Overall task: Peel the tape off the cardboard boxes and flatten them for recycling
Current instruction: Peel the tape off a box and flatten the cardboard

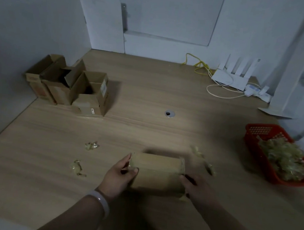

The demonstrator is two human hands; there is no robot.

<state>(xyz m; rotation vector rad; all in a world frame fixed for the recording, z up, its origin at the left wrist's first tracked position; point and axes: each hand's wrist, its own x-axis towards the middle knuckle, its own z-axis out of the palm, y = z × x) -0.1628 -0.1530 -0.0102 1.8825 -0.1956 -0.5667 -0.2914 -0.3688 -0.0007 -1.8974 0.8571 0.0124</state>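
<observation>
- I see the cardboard box [157,168] at the surface's [146,129] 6 o'clock.
- My left grip [121,175] curls round its left end — my right grip [196,190] clasps the right.
- At 10 o'clock stand opened boxes [70,86].

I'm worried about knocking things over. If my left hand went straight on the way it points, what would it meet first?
The box: your left hand holds its left end and seems to point forward-right, straight into it, so nothing lies between.
</observation>
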